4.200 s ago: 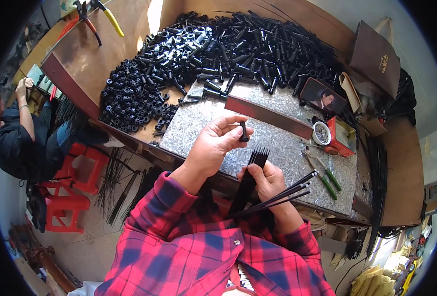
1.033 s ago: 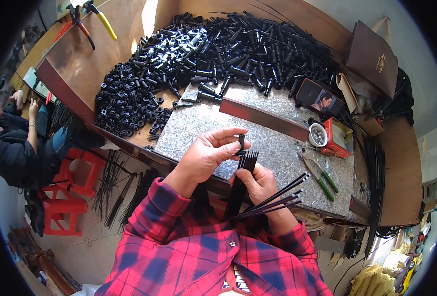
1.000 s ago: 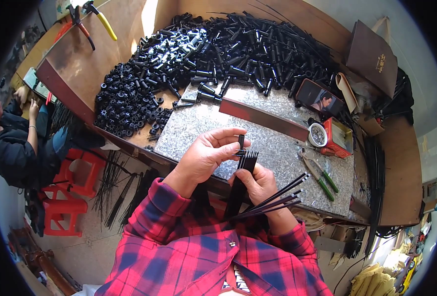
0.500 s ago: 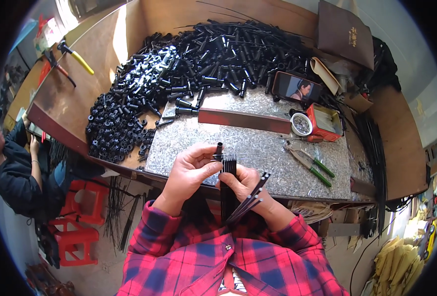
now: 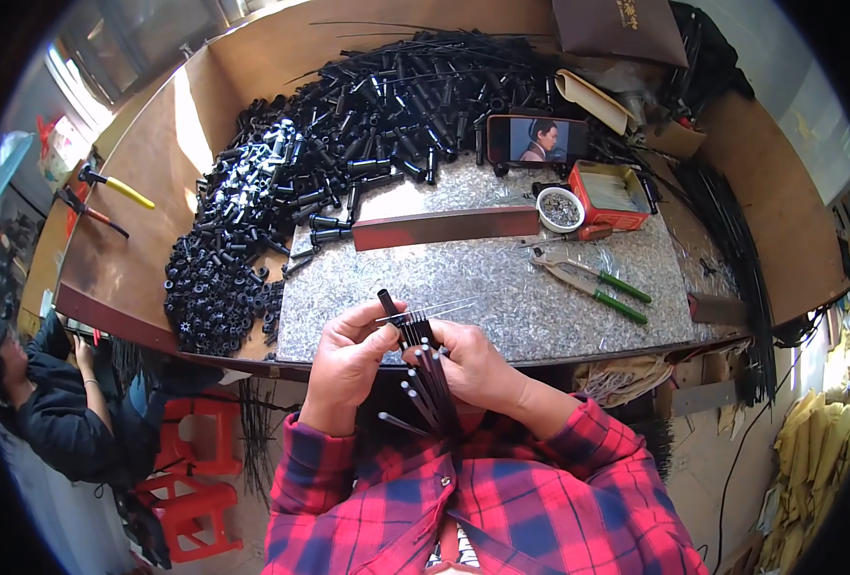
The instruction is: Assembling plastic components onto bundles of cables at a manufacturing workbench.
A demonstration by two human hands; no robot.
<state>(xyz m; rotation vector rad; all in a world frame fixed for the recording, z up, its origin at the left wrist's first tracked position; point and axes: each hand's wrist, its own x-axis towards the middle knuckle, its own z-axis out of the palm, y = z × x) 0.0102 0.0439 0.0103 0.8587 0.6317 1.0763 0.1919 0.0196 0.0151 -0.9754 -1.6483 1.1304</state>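
Note:
In front of my body, over the near edge of the stone slab (image 5: 463, 278), both hands are together. My left hand (image 5: 338, 369) is closed in a pinch around a short black tube (image 5: 387, 305) tilted up, its open end showing. My right hand (image 5: 482, 369) is closed around a bundle of thin black umbrella ribs (image 5: 430, 383). Several pale rib tips fan out toward me below the fingers. Thin bright wires (image 5: 452, 308) stick out rightward from where the tube meets the ribs. Fingers hide much of that joint.
A dark red bar (image 5: 444, 228) lies across the slab. Green-handled pliers (image 5: 602, 292), a white cup (image 5: 560, 209), a red box (image 5: 617, 192) and a propped phone (image 5: 537, 141) are at right. Black tubular parts (image 5: 396, 105) are heaped behind. Another person (image 5: 70, 402) sits at left.
The tube and rib bundle have tilted; the tube now leans left, and the rib tips have swung from the right to below my hands. The whole view has shifted somewhat.

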